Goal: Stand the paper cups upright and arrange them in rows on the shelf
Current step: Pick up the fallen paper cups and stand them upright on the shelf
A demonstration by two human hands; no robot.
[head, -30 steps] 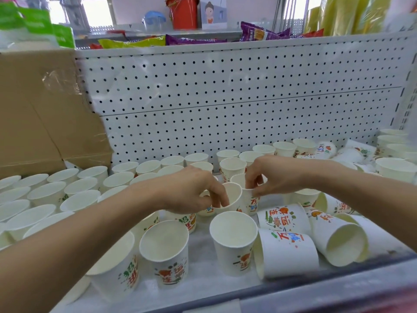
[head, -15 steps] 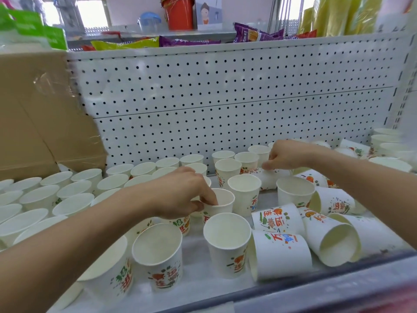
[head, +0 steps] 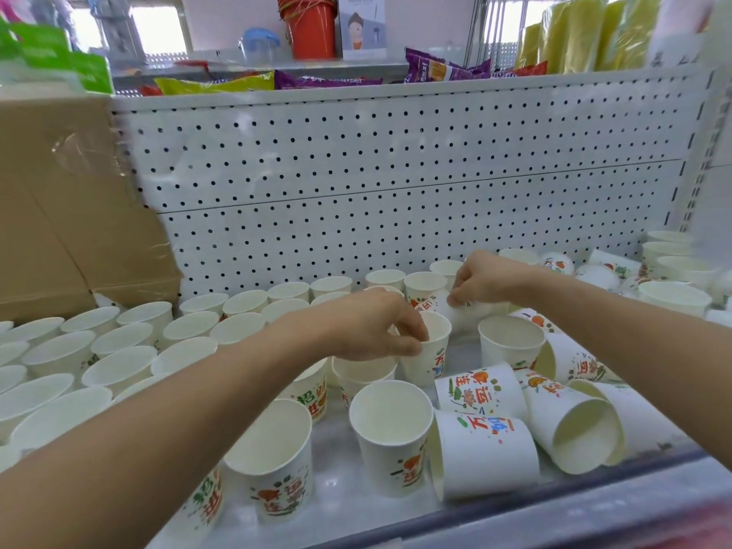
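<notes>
White paper cups with colourful print fill the white shelf (head: 340, 493). Upright cups stand in rows on the left (head: 122, 362) and along the back. My left hand (head: 368, 326) pinches the rim of an upright cup (head: 429, 350) in the middle. My right hand (head: 483, 277) grips a cup lying on its side (head: 471, 309) further back. Several cups lie toppled at the front right, among them one (head: 487, 453) near the edge and one (head: 578, 425) with its mouth facing me.
A perforated white back panel (head: 396, 184) rises behind the cups. A cardboard box (head: 67, 215) stands at the back left. More cups, upright and toppled, crowd the far right (head: 673, 295). A metal lip (head: 515, 517) runs along the shelf's front edge.
My right hand has moved back and right from the middle cup to a toppled cup near the back row. My left hand stays at the middle cup's rim.
</notes>
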